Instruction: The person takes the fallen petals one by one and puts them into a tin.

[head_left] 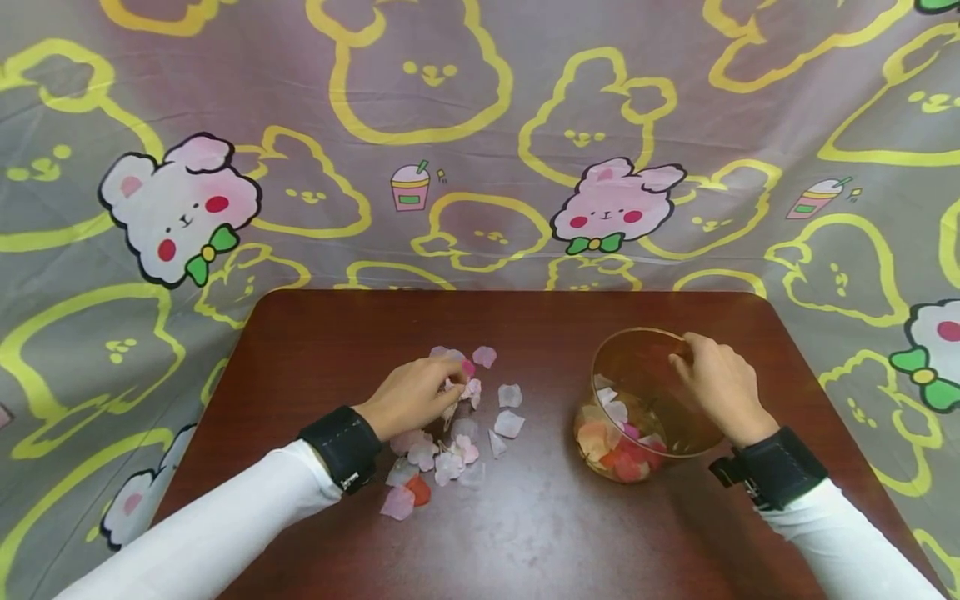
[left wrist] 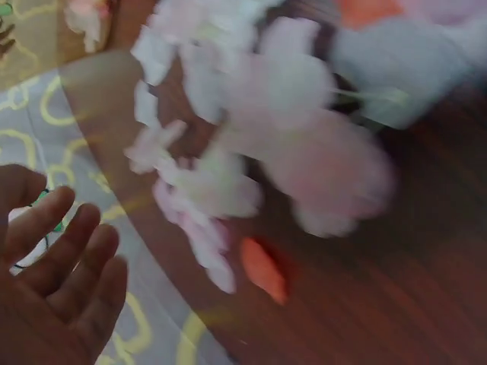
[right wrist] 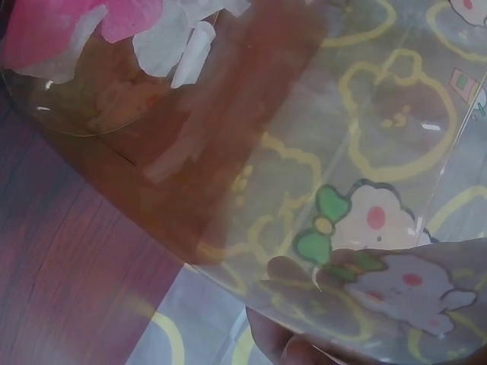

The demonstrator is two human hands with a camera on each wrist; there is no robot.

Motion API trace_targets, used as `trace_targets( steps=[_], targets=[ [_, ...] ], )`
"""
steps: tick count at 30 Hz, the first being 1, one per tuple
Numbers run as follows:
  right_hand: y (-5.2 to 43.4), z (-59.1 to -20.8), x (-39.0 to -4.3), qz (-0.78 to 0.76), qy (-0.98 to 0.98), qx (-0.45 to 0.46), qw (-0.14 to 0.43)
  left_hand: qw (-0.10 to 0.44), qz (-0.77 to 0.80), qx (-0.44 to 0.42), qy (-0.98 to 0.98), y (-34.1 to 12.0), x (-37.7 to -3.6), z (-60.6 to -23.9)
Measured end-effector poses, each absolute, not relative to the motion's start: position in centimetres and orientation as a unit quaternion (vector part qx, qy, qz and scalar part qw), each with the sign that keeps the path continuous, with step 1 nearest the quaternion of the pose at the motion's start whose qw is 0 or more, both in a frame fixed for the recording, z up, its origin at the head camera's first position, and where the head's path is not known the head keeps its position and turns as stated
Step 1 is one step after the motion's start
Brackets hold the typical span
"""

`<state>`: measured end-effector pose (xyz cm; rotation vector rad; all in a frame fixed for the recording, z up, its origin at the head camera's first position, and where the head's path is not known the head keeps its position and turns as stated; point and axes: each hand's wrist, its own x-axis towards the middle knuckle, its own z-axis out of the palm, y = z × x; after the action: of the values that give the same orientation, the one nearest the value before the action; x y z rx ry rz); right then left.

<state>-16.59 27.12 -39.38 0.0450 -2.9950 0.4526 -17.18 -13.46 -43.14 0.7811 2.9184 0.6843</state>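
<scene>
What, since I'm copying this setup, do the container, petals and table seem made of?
Container: glossy plastic or glass; see-through, with highlights.
Petals: matte, perhaps fabric; thin, some curled.
Table: satin, likely wood or laminate; visible grain, soft glare.

Petals [left wrist: 327, 175] blurred in L wrist cam; bowl [right wrist: 175, 205] cut off in R.

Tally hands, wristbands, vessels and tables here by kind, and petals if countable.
Left hand and right hand: 2
Black wristbands: 2
See-through vessel: 1
Table: 1
Petals: overlapping, no reliable count, left out
Total: 6
</scene>
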Motion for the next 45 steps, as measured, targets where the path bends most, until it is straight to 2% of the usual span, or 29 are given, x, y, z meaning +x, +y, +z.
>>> trace_targets(
  steps=[5, 11, 19, 31, 45],
  targets=[
    [27.2, -39.4, -16.5, 0.15, -0.987, 0.013, 0.056, 0.076, 0.204, 0.239, 0.946, -15.8, -17.1, -44.8],
    [27.3, -39.4, -16.5, 0.152, -0.987, 0.016, 0.056, 0.114, 0.19, 0.227, 0.948, -18.4, -16.6, -46.2],
    [27.3, -39.3, -16.5, 0.151, -0.987, 0.019, 0.059, 0.173, 0.198, 0.211, 0.941, -19.5, -15.7, -46.5],
    [27.2, -39.3, -16.4, 0.152, -0.987, 0.02, 0.056, 0.12, 0.198, 0.209, 0.95, -20.2, -15.2, -48.1],
    [27.1, -39.4, -16.6, 0.153, -0.986, 0.021, 0.054, 0.138, 0.241, 0.195, 0.941, -21.1, -15.7, -45.7]
  ],
)
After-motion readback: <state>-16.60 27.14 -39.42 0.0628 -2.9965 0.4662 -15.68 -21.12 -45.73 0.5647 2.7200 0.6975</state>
